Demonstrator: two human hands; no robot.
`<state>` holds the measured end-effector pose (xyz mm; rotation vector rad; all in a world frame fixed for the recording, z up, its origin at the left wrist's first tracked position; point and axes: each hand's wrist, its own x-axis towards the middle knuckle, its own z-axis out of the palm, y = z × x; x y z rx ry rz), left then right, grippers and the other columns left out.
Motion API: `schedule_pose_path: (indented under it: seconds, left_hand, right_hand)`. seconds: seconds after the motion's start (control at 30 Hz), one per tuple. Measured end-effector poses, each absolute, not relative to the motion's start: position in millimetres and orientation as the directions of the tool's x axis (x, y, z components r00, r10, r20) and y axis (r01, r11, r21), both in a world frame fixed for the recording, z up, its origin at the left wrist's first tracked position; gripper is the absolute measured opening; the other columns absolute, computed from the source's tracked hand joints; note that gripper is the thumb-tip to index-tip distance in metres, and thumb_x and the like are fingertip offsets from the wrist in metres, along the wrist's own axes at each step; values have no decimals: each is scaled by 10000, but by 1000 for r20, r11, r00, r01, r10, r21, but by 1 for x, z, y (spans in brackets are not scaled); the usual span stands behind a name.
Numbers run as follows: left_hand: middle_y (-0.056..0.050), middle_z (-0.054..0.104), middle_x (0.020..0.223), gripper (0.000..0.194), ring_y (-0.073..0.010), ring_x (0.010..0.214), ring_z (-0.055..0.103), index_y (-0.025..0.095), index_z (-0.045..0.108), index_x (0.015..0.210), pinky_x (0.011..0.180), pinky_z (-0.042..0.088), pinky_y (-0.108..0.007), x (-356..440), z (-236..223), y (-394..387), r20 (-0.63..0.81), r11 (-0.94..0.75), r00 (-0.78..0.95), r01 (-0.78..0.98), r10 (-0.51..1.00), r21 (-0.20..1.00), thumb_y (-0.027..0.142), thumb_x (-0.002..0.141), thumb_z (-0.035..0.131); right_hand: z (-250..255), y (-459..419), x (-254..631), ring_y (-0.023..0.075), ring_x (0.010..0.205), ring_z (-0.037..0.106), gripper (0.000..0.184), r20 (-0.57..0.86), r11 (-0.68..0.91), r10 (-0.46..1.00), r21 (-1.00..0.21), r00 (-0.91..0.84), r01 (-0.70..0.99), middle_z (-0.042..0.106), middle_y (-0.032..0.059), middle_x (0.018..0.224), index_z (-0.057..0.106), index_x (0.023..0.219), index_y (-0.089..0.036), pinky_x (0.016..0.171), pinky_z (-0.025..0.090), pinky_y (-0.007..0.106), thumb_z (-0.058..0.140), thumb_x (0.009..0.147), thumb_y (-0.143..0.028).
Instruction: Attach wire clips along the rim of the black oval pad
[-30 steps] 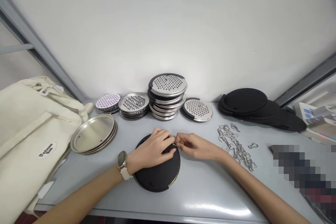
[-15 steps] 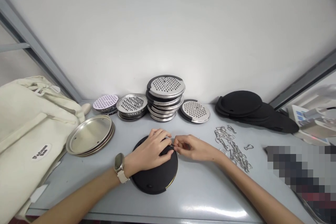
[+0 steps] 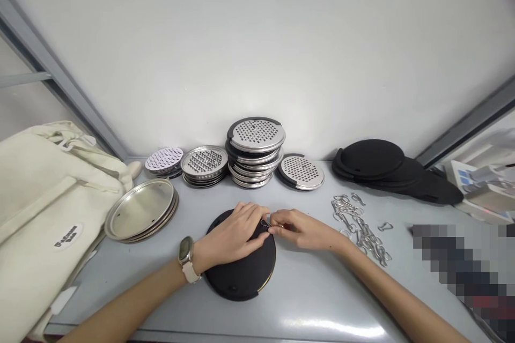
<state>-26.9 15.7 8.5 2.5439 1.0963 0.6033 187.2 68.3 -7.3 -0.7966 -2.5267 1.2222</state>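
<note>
A black round disc [image 3: 245,270] with a thin brass-coloured edge lies flat on the grey table [image 3: 306,295] in front of me. My left hand [image 3: 233,236], with a watch on its wrist, rests on the disc's far side, its fingers curled and pressing down at the rim. My right hand [image 3: 295,228] meets it at the disc's upper right edge and pinches a small metal clip [image 3: 264,223] there. The clip sits between the fingertips of both hands.
Several loose metal clips [image 3: 362,228] lie to the right. At the back stand stacks of perforated steel discs [image 3: 255,150], a single perforated disc [image 3: 301,171], plain steel lids [image 3: 140,209] and black discs [image 3: 386,169]. A cream fabric bag [image 3: 44,209] fills the left.
Both hands stay at the disc's upper right edge with small finger movements on the clip. The view shifts slightly.
</note>
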Motion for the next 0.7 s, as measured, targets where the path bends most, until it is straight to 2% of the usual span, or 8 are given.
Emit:
schedule_pose_path:
  seconds: [0.3, 0.5, 0.7]
  left_hand:
    - [-32, 553, 1088, 232, -194, 1042, 517, 217, 452, 1095, 941, 367, -337, -27, 9, 18, 211, -556, 565, 553, 798, 621, 193, 886, 549]
    - [-22, 566, 1038, 190, -198, 1022, 518, 220, 482, 1038, 945, 367, -354, -25, 12, 17, 167, -480, 525, 544, 834, 689, 205, 867, 563]
    - [-15, 581, 1035, 178, -200, 1025, 514, 221, 496, 1004, 941, 372, -359, -23, 12, 16, 136, -412, 482, 530, 866, 742, 205, 847, 577]
  right_hand:
    - [-7, 67, 187, 107, 603, 389, 317, -50, 513, 569, -758, -821, 402, 442, -24, 670, 433, 689, -176, 551, 307, 235, 387, 960, -333]
    - [-5, 67, 188, 108, 619, 431, 203, -63, 509, 545, -768, -836, 390, 509, -14, 710, 505, 743, -166, 573, 335, 229, 383, 905, -163]
    - [-3, 68, 188, 111, 655, 481, 212, -65, 517, 539, -761, -840, 391, 572, -3, 758, 541, 734, -162, 610, 361, 226, 388, 873, -113]
